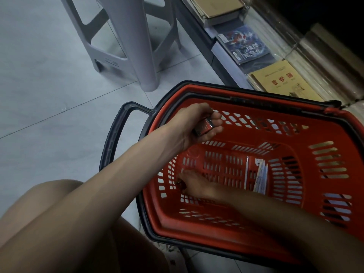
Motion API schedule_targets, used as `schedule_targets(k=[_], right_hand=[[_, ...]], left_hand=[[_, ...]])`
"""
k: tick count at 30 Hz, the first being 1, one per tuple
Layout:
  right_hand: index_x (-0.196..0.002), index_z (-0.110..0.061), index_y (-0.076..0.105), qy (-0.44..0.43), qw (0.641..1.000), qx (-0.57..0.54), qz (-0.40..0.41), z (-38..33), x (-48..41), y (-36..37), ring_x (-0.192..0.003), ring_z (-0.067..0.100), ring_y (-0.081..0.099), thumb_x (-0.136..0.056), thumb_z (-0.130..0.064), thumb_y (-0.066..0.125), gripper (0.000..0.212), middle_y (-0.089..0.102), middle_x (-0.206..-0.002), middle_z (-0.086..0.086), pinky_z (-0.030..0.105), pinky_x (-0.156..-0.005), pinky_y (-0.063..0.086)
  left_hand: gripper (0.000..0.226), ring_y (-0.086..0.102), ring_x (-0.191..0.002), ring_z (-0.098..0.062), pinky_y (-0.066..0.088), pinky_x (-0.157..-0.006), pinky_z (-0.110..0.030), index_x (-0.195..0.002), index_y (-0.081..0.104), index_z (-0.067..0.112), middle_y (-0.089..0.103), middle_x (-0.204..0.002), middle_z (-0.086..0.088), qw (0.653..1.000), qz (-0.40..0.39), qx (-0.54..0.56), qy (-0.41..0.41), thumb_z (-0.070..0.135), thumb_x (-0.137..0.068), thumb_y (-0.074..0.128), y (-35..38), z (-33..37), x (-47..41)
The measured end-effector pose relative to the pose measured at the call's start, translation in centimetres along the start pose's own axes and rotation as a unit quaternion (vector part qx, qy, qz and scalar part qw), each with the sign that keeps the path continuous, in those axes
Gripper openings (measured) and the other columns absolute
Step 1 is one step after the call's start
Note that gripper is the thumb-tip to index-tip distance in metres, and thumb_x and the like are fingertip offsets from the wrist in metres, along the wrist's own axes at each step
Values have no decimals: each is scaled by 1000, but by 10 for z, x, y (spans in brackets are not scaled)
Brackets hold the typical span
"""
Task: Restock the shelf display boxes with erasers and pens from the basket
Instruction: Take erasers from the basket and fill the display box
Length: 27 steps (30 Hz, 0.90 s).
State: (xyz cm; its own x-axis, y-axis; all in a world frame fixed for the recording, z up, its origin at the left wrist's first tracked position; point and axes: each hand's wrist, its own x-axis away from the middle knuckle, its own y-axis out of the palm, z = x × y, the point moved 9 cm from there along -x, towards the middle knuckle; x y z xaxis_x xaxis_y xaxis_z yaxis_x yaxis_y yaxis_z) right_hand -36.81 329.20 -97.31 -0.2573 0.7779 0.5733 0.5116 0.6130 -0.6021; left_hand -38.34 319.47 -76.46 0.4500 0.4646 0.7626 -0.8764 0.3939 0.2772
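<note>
A red plastic basket with black rim and handles stands on the floor in front of me. My left hand hovers over its near-left corner and grips small wrapped erasers, red and silver. My right hand reaches down to the basket floor at the left; its fingertips touch a small dark red item, and whether they pinch it is unclear. A few pens in clear packets lie on the basket floor toward the right.
A low shelf runs along the upper right with exercise books, a blue packet and cardboard boxes. A grey plastic stool stands on the tiled floor at the upper left. My bare knee is at lower left.
</note>
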Motion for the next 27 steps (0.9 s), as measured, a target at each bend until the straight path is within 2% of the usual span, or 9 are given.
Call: schedule_targets(k=[5, 11, 13, 15, 17, 19, 21, 24, 27], right_hand=[[-112, -4, 71, -6, 1000, -24, -4, -5, 14, -7, -105, 37, 63, -96, -11, 59, 21, 68, -111, 18, 43, -89, 50], [-118, -10, 71, 57, 989, -137, -6, 4, 22, -14, -107, 30, 64, -93, -14, 65, 26, 69, -118, 14, 37, -94, 49], [-120, -8, 70, 77, 981, -180, -7, 13, 27, -17, -91, 20, 64, -89, -9, 69, 31, 72, -110, 11, 33, -88, 53], [-124, -8, 70, 110, 968, -224, 2, 24, 34, -25, -68, 0, 64, -86, -5, 75, 38, 74, -85, -5, 22, -68, 56], [-119, -8, 72, 134, 959, -246, 40, 34, 45, -44, -52, -7, 62, -83, -2, 81, 38, 67, -71, -14, 11, -55, 50], [-108, -14, 74, 128, 956, -246, 94, 40, 64, -75, -58, -7, 62, -77, -4, 87, 35, 66, -76, -11, 12, -61, 49], [-98, -10, 78, 130, 954, -231, 138, 46, 92, -108, -71, 4, 62, -72, -11, 92, 30, 69, -79, -4, 23, -69, 49], [-91, -12, 78, 137, 939, -261, 177, 48, 139, -153, -74, 7, 65, -71, -10, 92, 25, 75, -83, 1, 31, -74, 54], [-91, -9, 77, 143, 923, -287, 214, 35, 186, -198, -62, 2, 66, -74, -1, 88, 22, 72, -79, 5, 20, -58, 54]], left_hand=[[24, 72, -74, -20, 59, -72, -28, -99, 69, 7, 72, -88, -9, 1000, -3, -9, -7, 21, -104, 51, 1, -1, 3], [24, 73, -76, -20, 60, -67, -27, -101, 70, 6, 73, -88, -9, 1000, -11, -15, -2, 21, -104, 52, 4, 0, 5], [24, 74, -75, -20, 60, -64, -26, -104, 71, 6, 74, -88, -9, 1000, -15, -14, 0, 21, -104, 52, 5, 1, 5], [24, 73, -75, -20, 60, -60, -26, -108, 70, 5, 72, -88, -9, 1000, -14, -4, 1, 21, -105, 53, 5, 0, 5], [22, 71, -78, -20, 60, -58, -26, -113, 71, 6, 69, -90, -8, 1000, -10, 6, 5, 21, -105, 56, 5, -1, 3], [20, 67, -77, -18, 58, -59, -27, -111, 71, 8, 64, -84, -6, 1000, -3, 6, 9, 21, -104, 57, 5, -3, -1], [23, 61, -69, -15, 55, -59, -27, -100, 68, 13, 57, -76, -2, 1000, -2, 7, -8, 28, -106, 51, 9, -9, -1], [34, 58, -69, -17, 53, -71, -31, -81, 65, 12, 55, -73, -2, 998, -2, 39, -54, 28, -103, 45, 15, -23, 1], [28, 58, -68, -19, 53, -75, -35, -78, 64, 10, 55, -74, -4, 995, -5, 70, -75, 24, -97, 48, 23, -37, 6]])
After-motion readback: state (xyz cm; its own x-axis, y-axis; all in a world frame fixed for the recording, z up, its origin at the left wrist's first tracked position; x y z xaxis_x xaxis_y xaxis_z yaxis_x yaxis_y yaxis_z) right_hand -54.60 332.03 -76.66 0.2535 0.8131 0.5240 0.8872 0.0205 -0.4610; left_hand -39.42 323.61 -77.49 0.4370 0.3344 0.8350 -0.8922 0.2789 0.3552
